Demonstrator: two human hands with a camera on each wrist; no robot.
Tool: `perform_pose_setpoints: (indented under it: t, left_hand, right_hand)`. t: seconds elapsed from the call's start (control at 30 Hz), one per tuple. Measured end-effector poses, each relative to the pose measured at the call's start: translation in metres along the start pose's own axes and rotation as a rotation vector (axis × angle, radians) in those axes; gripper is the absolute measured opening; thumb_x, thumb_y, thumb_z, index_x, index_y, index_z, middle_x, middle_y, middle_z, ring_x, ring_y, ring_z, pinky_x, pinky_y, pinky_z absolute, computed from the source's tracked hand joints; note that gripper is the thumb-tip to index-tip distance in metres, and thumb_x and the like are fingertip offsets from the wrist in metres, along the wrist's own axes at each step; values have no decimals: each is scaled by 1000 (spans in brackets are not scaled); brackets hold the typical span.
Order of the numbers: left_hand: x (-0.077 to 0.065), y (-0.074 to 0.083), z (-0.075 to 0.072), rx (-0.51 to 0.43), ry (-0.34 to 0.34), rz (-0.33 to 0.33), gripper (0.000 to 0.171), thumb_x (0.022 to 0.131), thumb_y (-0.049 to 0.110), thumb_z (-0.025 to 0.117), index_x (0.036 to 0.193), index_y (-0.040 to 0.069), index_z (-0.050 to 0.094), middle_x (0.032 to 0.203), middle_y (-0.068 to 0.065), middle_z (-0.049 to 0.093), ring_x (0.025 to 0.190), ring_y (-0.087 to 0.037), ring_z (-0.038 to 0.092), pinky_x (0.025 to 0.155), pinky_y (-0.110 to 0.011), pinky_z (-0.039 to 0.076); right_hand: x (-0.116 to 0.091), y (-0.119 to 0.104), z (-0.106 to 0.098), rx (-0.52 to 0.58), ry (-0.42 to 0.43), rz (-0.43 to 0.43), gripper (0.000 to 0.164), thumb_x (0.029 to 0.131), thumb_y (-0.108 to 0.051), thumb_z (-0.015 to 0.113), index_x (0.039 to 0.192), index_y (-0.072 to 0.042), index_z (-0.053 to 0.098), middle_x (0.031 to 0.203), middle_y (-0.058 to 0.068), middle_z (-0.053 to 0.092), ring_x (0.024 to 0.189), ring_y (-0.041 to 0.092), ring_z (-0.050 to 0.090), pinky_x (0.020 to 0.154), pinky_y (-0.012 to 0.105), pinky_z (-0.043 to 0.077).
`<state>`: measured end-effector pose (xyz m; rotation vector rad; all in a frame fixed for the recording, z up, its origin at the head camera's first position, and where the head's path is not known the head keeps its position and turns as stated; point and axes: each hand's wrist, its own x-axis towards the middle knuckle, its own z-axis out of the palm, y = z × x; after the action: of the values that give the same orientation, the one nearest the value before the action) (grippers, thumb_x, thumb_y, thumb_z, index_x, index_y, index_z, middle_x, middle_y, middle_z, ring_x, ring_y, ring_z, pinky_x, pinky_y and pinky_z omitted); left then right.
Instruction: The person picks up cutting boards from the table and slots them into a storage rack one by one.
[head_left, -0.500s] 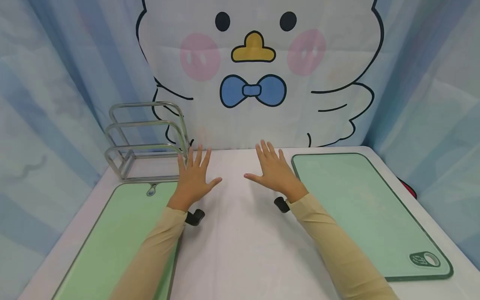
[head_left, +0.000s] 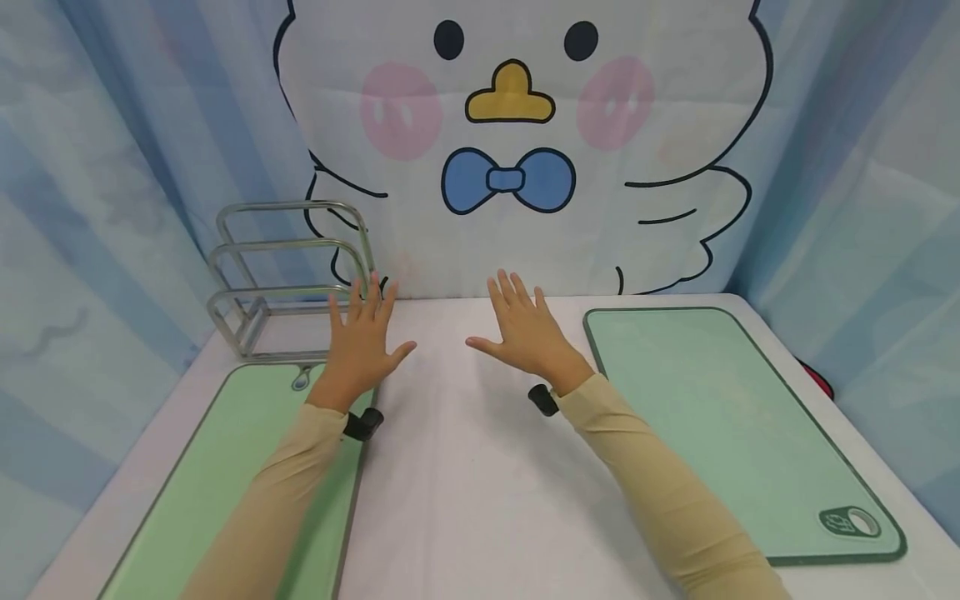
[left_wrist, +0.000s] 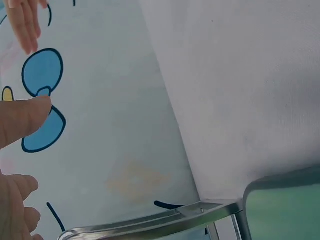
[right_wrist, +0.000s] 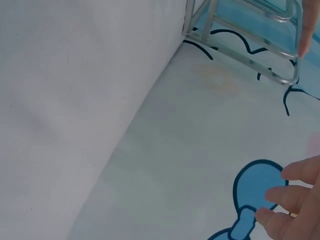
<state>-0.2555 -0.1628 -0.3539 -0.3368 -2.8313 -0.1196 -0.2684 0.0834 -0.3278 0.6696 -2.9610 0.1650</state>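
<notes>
My left hand (head_left: 357,346) is held out with its fingers spread, holding nothing. In the head view its fingertips overlap the right end of a metal rack (head_left: 296,244); whether they touch it I cannot tell. The right hand (head_left: 531,336) hovers above the white table (head_left: 450,467), fingers straight, thumb pointing left, also with nothing in it. Below the left forearm lies a light green cutting board (head_left: 225,450). A second green cutting board (head_left: 720,400) lies to the right of the right hand, partly under that sleeve. The left thumb (left_wrist: 27,119) shows in the left wrist view.
Behind the table hangs a curtain (head_left: 510,250) printed with a cartoon bird in a blue bow tie. Blue curtains (head_left: 97,250) close in both sides. A small red and black thing (head_left: 816,379) peeks out at the table's right edge.
Both hands have moved left and slightly toward the back of the table, fingers still spread. The rack and the cutting boards stay in place.
</notes>
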Motion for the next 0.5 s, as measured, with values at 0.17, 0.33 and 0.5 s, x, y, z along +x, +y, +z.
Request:
perform_pose_setpoints:
  t: [0.17, 0.33, 0.5]
  left_hand:
    - [-2, -9, 0, -6, -3, -19, 90, 89, 52, 54, 153, 12, 4, 158, -17, -5, 145, -37, -11, 113, -63, -9]
    - [-4, -19, -1, -20, 33, -25, 89, 90, 51, 55, 152, 10, 7, 158, -18, -4, 145, -37, -12, 112, -65, -7]
    - [-6, -30, 2, -40, 51, -38, 86, 90, 48, 55, 152, 10, 9, 158, -16, -8, 145, -36, -13, 112, -66, -6]
  right_hand:
    - [6, -8, 1, -1, 0, -8, 95, 88, -64, 47, 151, -5, 7, 159, 13, 1, 147, 30, 1, 117, 57, 8]
    - [12, -17, 2, -19, 11, -17, 93, 89, -64, 44, 151, -5, 7, 159, 14, 3, 147, 30, 1, 117, 57, 9]
    - [20, -24, 4, -50, 41, -34, 90, 91, -63, 41, 151, -4, 9, 158, 14, 6, 147, 30, 5, 117, 57, 13]
